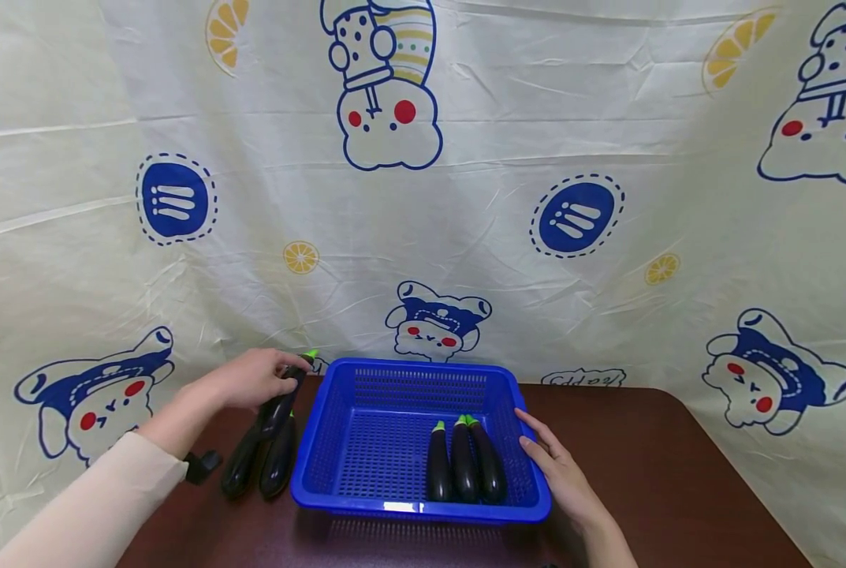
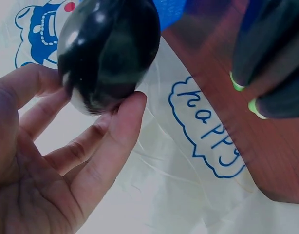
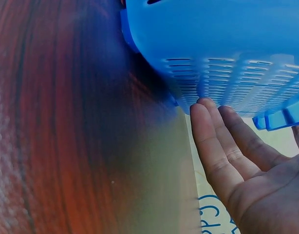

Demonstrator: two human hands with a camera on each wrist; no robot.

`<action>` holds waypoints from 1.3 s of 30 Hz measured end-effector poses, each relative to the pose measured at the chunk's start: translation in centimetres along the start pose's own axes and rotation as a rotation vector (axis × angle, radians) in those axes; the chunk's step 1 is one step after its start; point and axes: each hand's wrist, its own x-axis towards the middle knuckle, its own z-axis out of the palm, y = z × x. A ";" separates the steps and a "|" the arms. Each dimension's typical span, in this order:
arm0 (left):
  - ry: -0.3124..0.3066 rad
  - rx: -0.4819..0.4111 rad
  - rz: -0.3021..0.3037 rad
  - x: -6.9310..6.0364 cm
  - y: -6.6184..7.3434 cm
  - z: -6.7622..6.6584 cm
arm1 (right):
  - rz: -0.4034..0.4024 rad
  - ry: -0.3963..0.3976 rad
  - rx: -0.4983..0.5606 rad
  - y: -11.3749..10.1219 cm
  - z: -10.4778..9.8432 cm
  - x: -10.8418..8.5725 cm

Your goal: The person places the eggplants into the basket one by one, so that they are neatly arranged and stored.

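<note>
My left hand [image 1: 259, 380] grips a dark eggplant [image 2: 110, 48] near its green stem end, at the left of the basket in the head view. Below it, two more eggplants lie side by side on the table, one left [image 1: 240, 467] and one right [image 1: 277, 464]. My right hand [image 1: 560, 473] rests at the right side of the blue plastic basket [image 1: 423, 509]. In the right wrist view its fingers [image 3: 208, 131] are extended against the slotted outer wall. Three eggplants [image 1: 463, 469] lie together inside the basket, toward its right, green ends pointing away.
The basket stands on a dark brown table [image 1: 650, 473] with a rounded far right corner. Behind the table hangs a pale printed cloth [image 1: 508, 300] with cartoon figures and orange slices. A small black object [image 1: 203, 467] sits at the left wrist.
</note>
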 end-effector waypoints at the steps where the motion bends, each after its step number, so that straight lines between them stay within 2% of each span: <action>1: 0.004 0.000 0.005 0.1 0.2 0.0 | -0.001 -0.001 0.005 0.0 0.0 0.0; 12: 0.043 0.046 0.086 1.2 1.6 0.8 | 0.001 0.014 0.005 0.3 0.0 0.1; 21: 0.041 0.033 0.060 1.9 2.9 1.3 | -0.006 0.014 0.008 0.3 0.0 0.1; 26: 0.039 -0.007 0.058 2.3 3.4 1.8 | 0.004 0.028 0.004 0.3 0.1 0.2; 31: 0.053 0.030 0.052 2.9 3.8 2.3 | 0.008 0.033 0.000 0.3 0.1 0.2; 33: 0.058 0.058 0.066 3.1 3.9 2.5 | 0.010 0.034 -0.001 0.2 0.1 0.2; 39: 0.054 0.055 0.106 3.6 4.2 3.4 | 0.012 0.033 -0.001 0.1 0.1 0.2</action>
